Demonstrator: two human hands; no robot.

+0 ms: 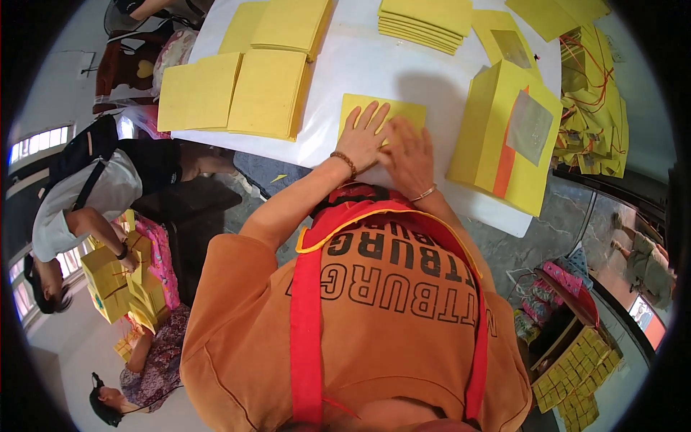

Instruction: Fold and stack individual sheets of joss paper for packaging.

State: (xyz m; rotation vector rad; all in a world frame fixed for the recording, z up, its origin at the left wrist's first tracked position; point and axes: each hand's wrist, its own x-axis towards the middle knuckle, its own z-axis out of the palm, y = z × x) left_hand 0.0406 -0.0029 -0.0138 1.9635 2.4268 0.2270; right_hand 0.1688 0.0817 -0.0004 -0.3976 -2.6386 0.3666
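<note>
A yellow paper piece (398,108) lies on the white tabletop in front of me. It looks flat, though its near part is hidden by my hands. My left hand (366,137) presses on it with the palm down and the fingers spread. Close beside it, my right hand (409,155) overlaps the left fingertips; its fingers are stretched out and slightly smeared by motion. Neither hand shows anything gripped. To the right, a larger stack of folded yellow paper (475,119) has an orange stripe (509,155) and a grey see-through window (530,128).
Yellow paper stacks (268,93) fill the table's left side. Another stack (421,25) sits at the far middle. Yellow pieces with red cords (594,101) are heaped beyond the right edge. At left, two people are near yellow boxes (115,281). Small yellow bundles (576,371) lie lower right.
</note>
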